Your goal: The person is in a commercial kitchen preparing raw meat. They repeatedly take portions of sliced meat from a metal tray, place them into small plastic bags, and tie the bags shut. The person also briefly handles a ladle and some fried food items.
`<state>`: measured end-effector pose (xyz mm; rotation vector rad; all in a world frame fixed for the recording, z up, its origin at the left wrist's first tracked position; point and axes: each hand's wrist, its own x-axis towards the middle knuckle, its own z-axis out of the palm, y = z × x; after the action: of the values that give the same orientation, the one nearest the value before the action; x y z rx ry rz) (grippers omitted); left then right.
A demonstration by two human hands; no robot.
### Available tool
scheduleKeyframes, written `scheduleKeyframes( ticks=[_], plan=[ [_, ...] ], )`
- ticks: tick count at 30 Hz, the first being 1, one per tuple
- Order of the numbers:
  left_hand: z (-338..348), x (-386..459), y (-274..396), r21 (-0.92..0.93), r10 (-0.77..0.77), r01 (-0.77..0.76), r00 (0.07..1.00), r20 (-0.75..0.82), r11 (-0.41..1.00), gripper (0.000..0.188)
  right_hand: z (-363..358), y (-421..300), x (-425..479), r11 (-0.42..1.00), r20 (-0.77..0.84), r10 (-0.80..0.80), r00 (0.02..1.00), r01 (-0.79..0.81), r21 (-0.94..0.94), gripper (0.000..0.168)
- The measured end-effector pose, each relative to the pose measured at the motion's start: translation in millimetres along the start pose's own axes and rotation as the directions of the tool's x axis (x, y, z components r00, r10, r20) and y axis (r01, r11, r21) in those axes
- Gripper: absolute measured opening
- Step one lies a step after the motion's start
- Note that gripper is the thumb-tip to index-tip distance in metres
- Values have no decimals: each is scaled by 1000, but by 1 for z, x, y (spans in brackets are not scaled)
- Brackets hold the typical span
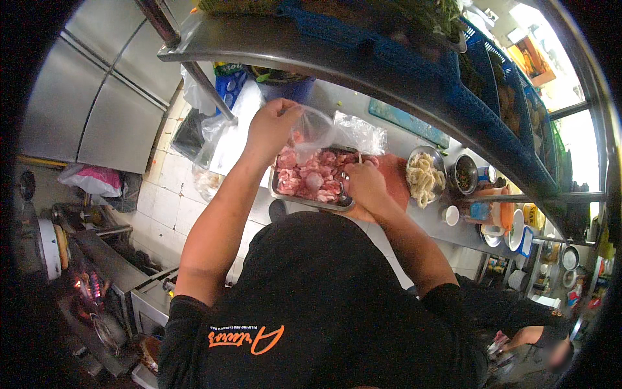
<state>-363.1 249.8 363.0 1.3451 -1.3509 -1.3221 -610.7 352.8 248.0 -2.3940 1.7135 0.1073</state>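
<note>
My left hand (274,127) pinches the edge of a clear plastic bag (313,127), whose mouth hangs open above a metal tray (311,200). Chunks of raw pink meat (316,167) fill the tray. At the tray's right side, my right hand (364,184) is closed in a fist around what looks like a metal utensil (345,179), mostly hidden by the fingers and the meat. A reddish-brown cutting board (394,176) lies under and to the right of this hand. Behind the tray rests a crumpled clear plastic sheet or bag (360,132).
Right of the board stand a bowl of pale food strips (425,177), a dark pan (465,174) and a white cup (450,215). A blue cutting board (408,121) lies behind. A steel shelf (301,63) overhangs the counter. Another person (529,316) is at lower right; flames (89,287) burn at left.
</note>
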Motion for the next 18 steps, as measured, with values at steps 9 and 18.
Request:
scheduleKeyframes(
  ticks=[9, 18],
  plan=[
    [-11, -14, -4, -140, -22, 23, 1000, 11, 990, 22, -53, -6, -8, 792, -69, 327, 942, -233, 565, 21],
    [20, -18, 31, 33, 16, -18, 998, 63, 999, 22, -152, -62, 34, 788, -224, 126, 966, 40, 614, 37]
  ],
)
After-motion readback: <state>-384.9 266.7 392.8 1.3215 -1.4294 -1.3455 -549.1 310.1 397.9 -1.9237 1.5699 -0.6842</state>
